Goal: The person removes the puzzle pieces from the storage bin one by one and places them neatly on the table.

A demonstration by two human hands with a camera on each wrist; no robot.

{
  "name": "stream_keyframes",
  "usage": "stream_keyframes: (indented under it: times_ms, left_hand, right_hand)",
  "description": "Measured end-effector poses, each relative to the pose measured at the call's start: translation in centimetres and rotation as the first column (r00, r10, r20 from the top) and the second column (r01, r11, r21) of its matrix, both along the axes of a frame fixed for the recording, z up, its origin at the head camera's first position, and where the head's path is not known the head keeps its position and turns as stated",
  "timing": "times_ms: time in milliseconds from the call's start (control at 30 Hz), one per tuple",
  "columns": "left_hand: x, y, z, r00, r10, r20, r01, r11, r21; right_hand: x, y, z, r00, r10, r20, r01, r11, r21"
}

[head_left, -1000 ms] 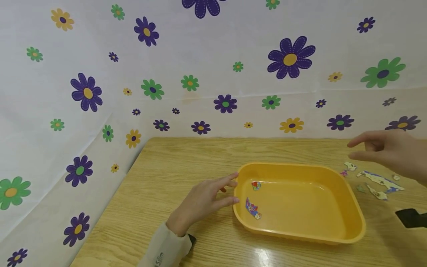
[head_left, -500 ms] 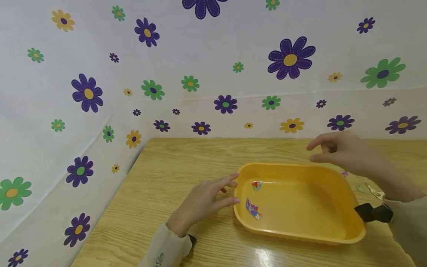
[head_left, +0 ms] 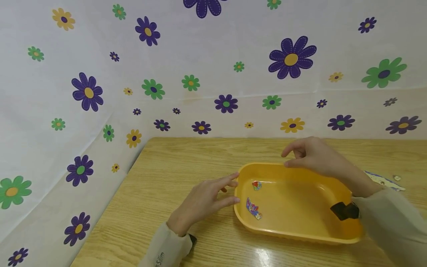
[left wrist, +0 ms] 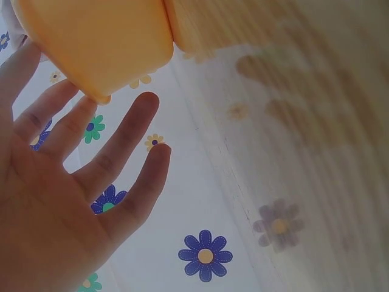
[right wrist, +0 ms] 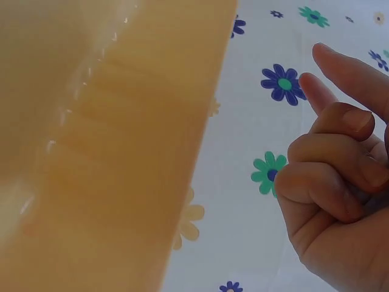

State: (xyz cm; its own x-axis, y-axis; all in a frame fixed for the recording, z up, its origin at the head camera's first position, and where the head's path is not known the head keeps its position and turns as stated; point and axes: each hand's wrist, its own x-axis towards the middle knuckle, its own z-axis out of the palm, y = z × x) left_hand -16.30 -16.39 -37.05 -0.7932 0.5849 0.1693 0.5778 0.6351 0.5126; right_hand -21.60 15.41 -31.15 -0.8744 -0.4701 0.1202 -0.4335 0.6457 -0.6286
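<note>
A yellow plastic tray [head_left: 293,231] sits on the wooden table. Inside it, near the left wall, lie a small red-and-green printed piece [head_left: 256,185] and a longer purple-and-red printed piece [head_left: 253,209], both irregular in outline. My left hand [head_left: 205,202] touches the tray's left rim with its fingertips, fingers extended; the left wrist view also shows fingers at the tray wall. Above the tray's back rim hovers my right hand [head_left: 315,157], thumb and index finger apart with nothing visible between them. Its other fingers are curled in, as the right wrist view shows.
Right of the tray, a long cream-and-blue piece [head_left: 383,180] and a small pale piece [head_left: 396,178] lie on the table [head_left: 186,159], partly behind my right forearm. A white flower-printed cloth [head_left: 253,44] hangs along the table's back and left sides.
My right hand has moved left, from above the loose pieces at the right to the tray's back rim. Its forearm now crosses the tray's right end. The left hand stays put.
</note>
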Motion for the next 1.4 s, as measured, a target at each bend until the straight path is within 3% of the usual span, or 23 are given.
stream_keyframes:
  times_ms: [400, 833, 1100, 1400]
  left_hand:
    - [0.0, -0.1, 0.1, 1.0, 0.004, -0.001, -0.004, 1.0, -0.001]
    - [0.0, -0.1, 0.1, 1.0, -0.001, 0.006, 0.001, 1.0, 0.004]
    - [-0.1, 0.0, 0.0, 1.0, -0.008, -0.001, 0.008, 1.0, 0.01]
    - [-0.1, 0.0, -0.1, 1.0, -0.007, -0.004, 0.007, 1.0, 0.008]
  right_hand:
    - [-0.5, -2.7, -1.9, 0.993, 0.117, 0.027, -0.117, 0.993, -0.022]
    - [-0.9, -4.9, -4.2, 0.968, 0.251, -0.009, -0.249, 0.965, 0.075]
    - [-0.6, -5.7, -5.1, 0.972, 0.236, 0.015, -0.236, 0.964, 0.123]
    - [-0.4, -6.0, -6.0, 0.971, 0.23, -0.059, -0.218, 0.962, 0.162]
